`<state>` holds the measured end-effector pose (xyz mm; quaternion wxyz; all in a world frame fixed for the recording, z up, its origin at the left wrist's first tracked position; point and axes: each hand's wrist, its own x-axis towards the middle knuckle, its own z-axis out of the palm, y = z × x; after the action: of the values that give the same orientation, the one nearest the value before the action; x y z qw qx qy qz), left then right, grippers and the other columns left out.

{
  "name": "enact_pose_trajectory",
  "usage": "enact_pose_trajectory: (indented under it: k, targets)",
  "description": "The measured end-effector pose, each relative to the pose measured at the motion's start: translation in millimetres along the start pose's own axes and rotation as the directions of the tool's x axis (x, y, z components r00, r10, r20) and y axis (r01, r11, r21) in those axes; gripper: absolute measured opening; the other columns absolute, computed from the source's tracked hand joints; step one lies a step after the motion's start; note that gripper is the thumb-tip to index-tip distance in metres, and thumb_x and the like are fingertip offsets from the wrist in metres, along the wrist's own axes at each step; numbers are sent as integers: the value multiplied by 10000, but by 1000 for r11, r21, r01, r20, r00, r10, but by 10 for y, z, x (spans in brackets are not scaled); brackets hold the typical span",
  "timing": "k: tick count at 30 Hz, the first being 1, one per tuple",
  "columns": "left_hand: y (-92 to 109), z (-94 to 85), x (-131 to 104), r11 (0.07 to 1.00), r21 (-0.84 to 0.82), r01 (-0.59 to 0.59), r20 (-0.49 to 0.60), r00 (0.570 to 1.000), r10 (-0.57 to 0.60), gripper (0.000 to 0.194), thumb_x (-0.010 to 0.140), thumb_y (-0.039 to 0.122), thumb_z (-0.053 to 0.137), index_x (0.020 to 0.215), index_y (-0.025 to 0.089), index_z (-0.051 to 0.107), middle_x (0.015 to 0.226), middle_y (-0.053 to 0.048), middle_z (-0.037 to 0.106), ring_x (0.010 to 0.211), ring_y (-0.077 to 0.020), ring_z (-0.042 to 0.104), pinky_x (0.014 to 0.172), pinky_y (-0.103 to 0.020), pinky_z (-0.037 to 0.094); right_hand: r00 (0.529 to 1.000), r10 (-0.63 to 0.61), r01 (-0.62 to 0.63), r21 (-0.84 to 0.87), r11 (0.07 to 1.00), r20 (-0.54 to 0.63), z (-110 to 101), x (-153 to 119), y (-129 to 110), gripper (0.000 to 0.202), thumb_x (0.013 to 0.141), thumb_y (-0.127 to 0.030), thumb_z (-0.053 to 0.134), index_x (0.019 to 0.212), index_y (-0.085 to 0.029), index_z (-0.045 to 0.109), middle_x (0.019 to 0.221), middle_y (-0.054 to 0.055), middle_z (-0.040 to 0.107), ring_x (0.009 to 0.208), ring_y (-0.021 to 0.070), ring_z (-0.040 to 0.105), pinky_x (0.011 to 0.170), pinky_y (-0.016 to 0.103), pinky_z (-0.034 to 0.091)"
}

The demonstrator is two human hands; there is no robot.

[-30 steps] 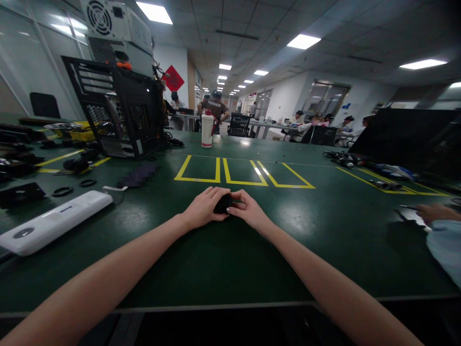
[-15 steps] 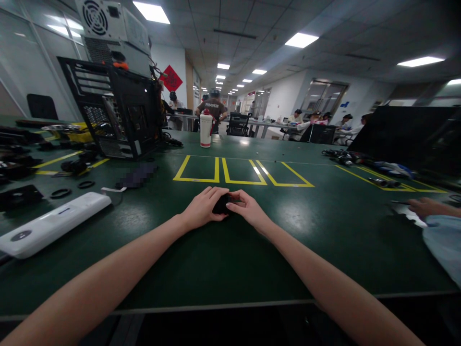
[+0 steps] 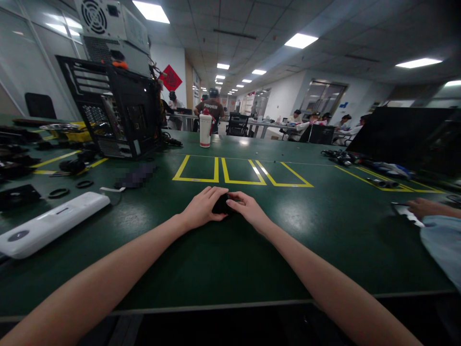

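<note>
A small black object (image 3: 220,204) sits between my two hands, low over the green table (image 3: 223,259); its shape is partly hidden by fingers. From the left, my left hand (image 3: 204,205) wraps round it, thumb below and fingers over the top. My right hand (image 3: 246,205) closes on its right side with thumb and fingers. Just beyond my hands, yellow tape outlines (image 3: 245,182) mark the table.
At the left lie a white device (image 3: 54,223), black rings (image 3: 58,193) and an open computer case (image 3: 122,110). A tumbler (image 3: 205,129) stands farther back. Another person's hand (image 3: 434,208) holds something white at the right, near a dark monitor (image 3: 406,137).
My right thumb has shifted slightly up on the black object. The other person's hand at the right has moved a little with the white item. My left hand keeps its hold.
</note>
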<state>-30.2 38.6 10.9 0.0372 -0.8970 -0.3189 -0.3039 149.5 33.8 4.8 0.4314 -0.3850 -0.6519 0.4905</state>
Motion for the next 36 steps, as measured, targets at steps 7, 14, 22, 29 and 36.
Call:
enact_pose_trajectory:
  k: [7,14,22,29,36]
  targets:
    - [-4,12,1,1000,-8,2,-4,1000,-2,586,685,310,627,1190,187,354,1118,-81,511,990,-235,493,824,-390,439,998,-63,62,73,995,11,19,-15,-24,269,661,-265,642,889,-202,512,955,3,566,888,143,569,851,342,425]
    - [-10,13,-1,1000,-12,4,4,1000,-4,596,683,301,630,1196,189,347,1133,-74,503,997,-228,488,835,-381,434,1000,-15,14,-38,999,-24,13,-8,-29,305,717,-336,581,990,-207,541,1010,37,571,906,153,556,865,362,416]
    - [2,-2,-3,1000,-8,-10,10,1000,10,580,695,312,617,1194,188,348,1131,-76,504,1004,-233,483,844,-382,426,999,-36,34,63,997,32,14,-28,-28,297,677,-256,626,951,-207,523,997,20,578,898,157,584,844,350,439]
    - [4,5,0,1000,-6,7,6,1000,-7,576,682,312,626,1177,190,358,1120,-74,510,989,-231,490,828,-383,433,999,-41,41,10,999,-5,31,-15,-59,265,690,-263,610,924,-192,508,982,25,564,893,153,581,837,346,445]
    - [3,-2,-1,1000,-13,0,-5,1000,0,587,681,302,626,1188,196,349,1120,-79,509,990,-233,492,827,-382,430,998,-54,53,27,998,43,2,-25,-24,331,656,-220,641,953,-202,498,993,22,556,918,155,572,869,361,430]
